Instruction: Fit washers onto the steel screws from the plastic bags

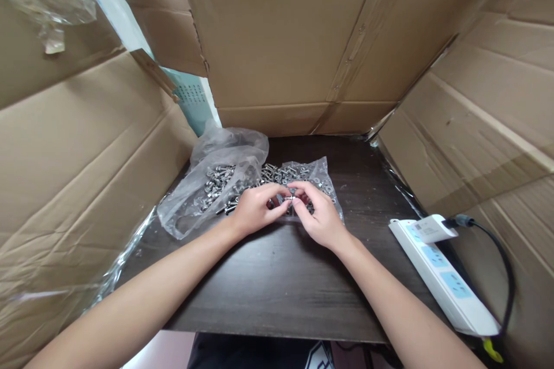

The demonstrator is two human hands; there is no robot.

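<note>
My left hand (261, 206) and my right hand (317, 213) meet above the near edge of a pile of metal hardware. Between their fingertips is a small silver bolt (289, 198). Thumb and fingers of the left pinch one end, while those of the right close around the other. Whether a nut or washer sits on the bolt is too small to tell. Behind and beside the hands lie loose bolts (220, 179) and washers (326, 186), partly in clear plastic bags. The fingers hide part of the pile.
A crumpled clear plastic bag (186, 207) spreads at the left of the dark table (277, 277). A white power strip (445, 277) with a plugged-in adapter (433, 229) and black cable lies at right. Cardboard walls (285, 29) enclose the back and sides.
</note>
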